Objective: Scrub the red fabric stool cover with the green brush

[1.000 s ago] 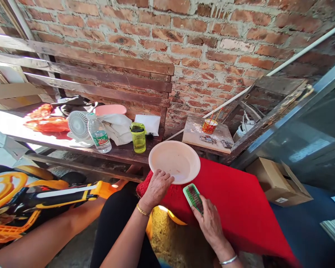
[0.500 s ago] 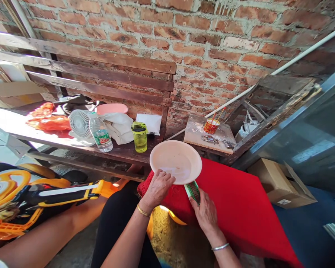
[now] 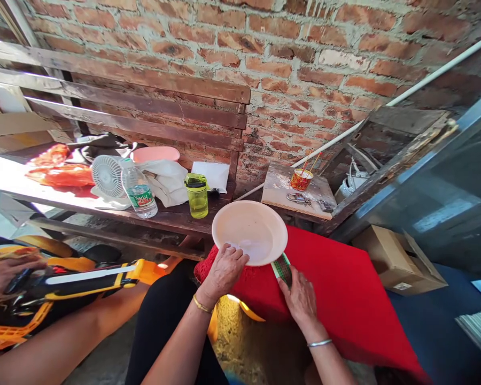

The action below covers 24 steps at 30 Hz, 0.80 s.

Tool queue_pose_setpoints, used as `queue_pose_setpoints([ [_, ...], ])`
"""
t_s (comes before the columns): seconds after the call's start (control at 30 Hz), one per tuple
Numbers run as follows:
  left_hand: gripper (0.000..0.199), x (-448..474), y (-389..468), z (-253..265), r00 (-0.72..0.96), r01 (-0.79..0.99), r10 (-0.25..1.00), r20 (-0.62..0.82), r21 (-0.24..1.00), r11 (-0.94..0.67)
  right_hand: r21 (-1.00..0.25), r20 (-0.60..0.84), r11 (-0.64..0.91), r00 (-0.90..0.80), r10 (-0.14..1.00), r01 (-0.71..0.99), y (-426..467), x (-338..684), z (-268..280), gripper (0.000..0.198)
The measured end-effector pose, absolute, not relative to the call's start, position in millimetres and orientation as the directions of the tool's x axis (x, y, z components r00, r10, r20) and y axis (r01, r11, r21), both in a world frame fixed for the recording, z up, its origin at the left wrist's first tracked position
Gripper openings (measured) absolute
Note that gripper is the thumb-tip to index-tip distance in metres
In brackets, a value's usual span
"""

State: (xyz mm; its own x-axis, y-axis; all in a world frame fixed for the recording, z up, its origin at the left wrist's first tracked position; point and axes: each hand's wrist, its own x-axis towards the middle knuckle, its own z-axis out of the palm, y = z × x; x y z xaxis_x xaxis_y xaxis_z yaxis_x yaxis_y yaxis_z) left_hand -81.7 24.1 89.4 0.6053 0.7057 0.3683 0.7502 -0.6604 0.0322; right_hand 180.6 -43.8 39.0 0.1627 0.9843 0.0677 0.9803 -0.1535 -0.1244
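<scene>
A pale pinkish-white basin (image 3: 260, 227) rests on the red cloth (image 3: 332, 289) at the cloth's left end. My left hand (image 3: 226, 267) lies at its near rim, the fingers curled over the edge and closed. In my right hand (image 3: 300, 299) is a flat green piece with a dotted pattern and a white edge (image 3: 282, 270); its far end reaches the basin's near right rim. What kind of thing it is I cannot make out. The basin's inside shows a shiny patch near my left fingertips.
A wooden bench (image 3: 176, 222) carries a yellow-green bottle (image 3: 197, 198), a clear water bottle (image 3: 140, 195) and a fan (image 3: 106, 176). To the right stand a small board with a red cup (image 3: 301, 180) and a cardboard box (image 3: 396, 262). Another person's hand (image 3: 4, 275) touches a yellow-and-black ride-on toy (image 3: 88, 278) at left.
My right hand has shifted slightly right with the green piece, whose angle has turned a little. Another person's hand has come into view on the toy. My left hand stays at the rim.
</scene>
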Motion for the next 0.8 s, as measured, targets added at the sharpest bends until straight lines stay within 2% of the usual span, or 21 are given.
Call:
queue_pose_setpoints([
  [0.17, 0.019, -80.1, 22.5, 90.2, 0.616, 0.749, 0.719, 0.323, 0.042, -0.661, -0.073, 0.037, -0.464, 0.467, 0.884, 0.883, -54.6, 260.1, 51.8, 0.06],
  [0.33, 0.02, -73.9, 19.3, 88.7, 0.587, 0.768, 0.746, 0.314, 0.077, -0.636, -0.137, -0.024, -0.766, 0.771, 0.637, 0.628, -99.9, 362.9, 56.7, 0.082],
  [0.47, 0.016, -62.7, 13.7, 88.9, 0.59, 0.762, 0.744, 0.315, 0.087, -0.641, -0.213, -0.06, -0.883, 0.896, 0.44, 0.419, -124.3, 402.2, 61.7, 0.098],
  [0.53, 0.013, -56.7, 10.9, 90.0, 0.601, 0.749, 0.732, 0.321, 0.093, -0.656, -0.292, -0.046, -0.853, 0.885, 0.464, 0.432, -118.3, 397.6, 62.5, 0.095],
  [0.63, 0.011, -49.8, 7.8, 91.0, 0.601, 0.746, 0.726, 0.333, 0.092, -0.66, -0.394, -0.009, -0.716, 0.777, 0.63, 0.576, -84.2, 362.5, 59.5, 0.083],
  [0.8, 0.01, -46.8, 4.5, 88.1, 0.568, 0.763, 0.731, 0.378, 0.091, -0.64, -0.391, 0.062, -0.434, 0.493, 0.868, 0.812, -1.5, 273.0, 55.6, 0.066],
])
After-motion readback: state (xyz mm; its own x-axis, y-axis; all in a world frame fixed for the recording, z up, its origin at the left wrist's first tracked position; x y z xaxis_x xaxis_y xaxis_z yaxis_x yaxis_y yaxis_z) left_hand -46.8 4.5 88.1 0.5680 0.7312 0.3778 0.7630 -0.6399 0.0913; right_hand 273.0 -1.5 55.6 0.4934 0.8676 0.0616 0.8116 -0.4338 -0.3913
